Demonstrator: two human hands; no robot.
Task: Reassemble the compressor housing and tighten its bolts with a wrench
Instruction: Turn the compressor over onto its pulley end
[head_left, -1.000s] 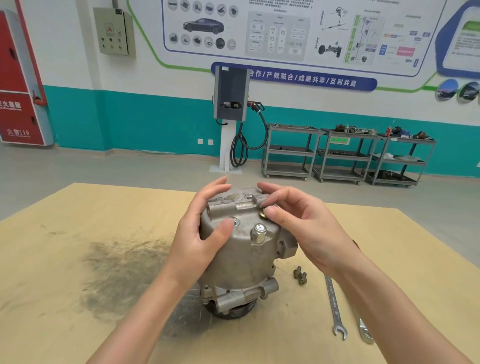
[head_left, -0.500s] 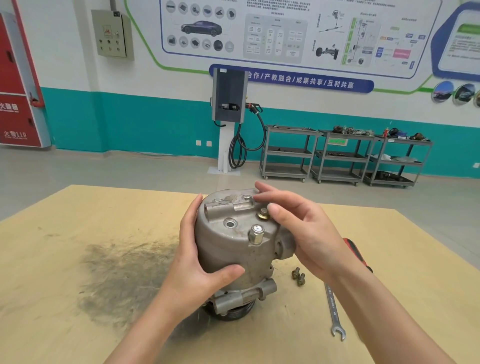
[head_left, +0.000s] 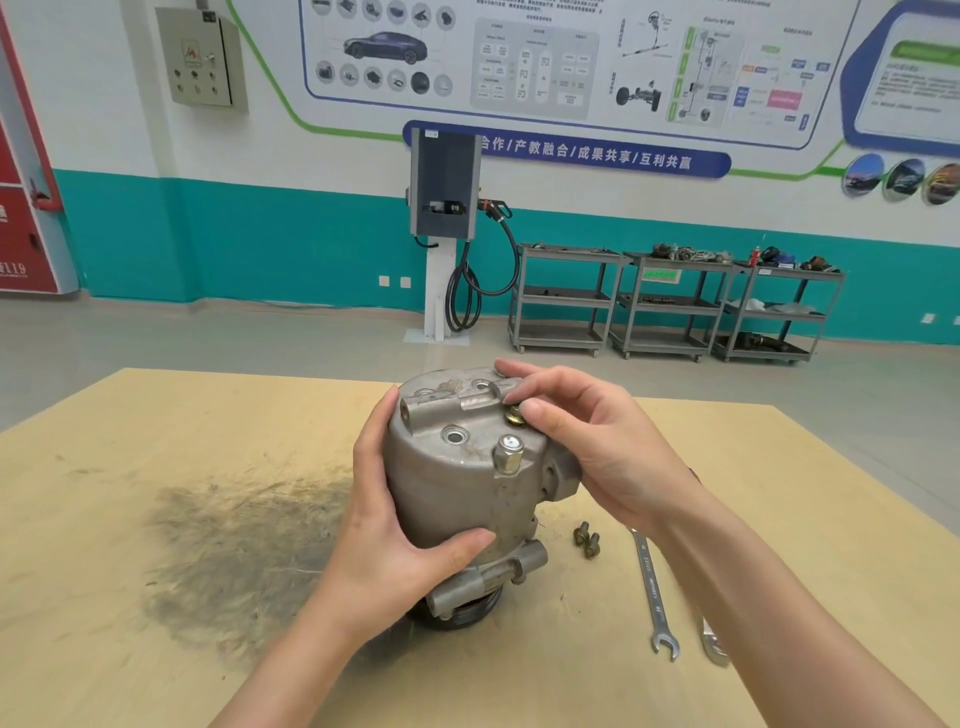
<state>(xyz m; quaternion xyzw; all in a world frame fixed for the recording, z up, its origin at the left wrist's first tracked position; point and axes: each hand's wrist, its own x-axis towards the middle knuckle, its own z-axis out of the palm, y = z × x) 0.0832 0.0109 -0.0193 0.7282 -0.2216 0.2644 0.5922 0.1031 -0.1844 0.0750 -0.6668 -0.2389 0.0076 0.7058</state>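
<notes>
the grey cast-metal compressor housing (head_left: 467, 478) stands upright in the middle of the frame on the pale wooden desk (head_left: 156, 415), resting on its dark ribbed pulley end, so its flat top with the bolt holes faces up toward the person. that posture probably makes it easy to drop bolts in from above.

the left hand (head_left: 395, 525) wraps the left side of the housing, fingers behind it and the thumb pressed across the lower front; its grip is closed around the body, apparently to stop it turning or tipping while the other hand works.

the right hand (head_left: 587, 447) reaches over the top right edge. its grip is narrow: thumb and curled fingertips pinch a small brass-coloured bolt head (head_left: 514, 415) seated at the housing's upper rim, which looks like threading it in by hand before any tool is used. just below it a silver hex-headed fitting (head_left: 508, 453) already stands up from the top face, and an unfilled hole shows to its left.

two loose dark bolts (head_left: 587, 539) lie on the desk just right of the housing base, within easy reach. further right, a slim silver open-ended wrench (head_left: 653, 592) lies lengthways, untouched, with a second wrench (head_left: 712, 644) partly hidden by the right forearm.
</notes>
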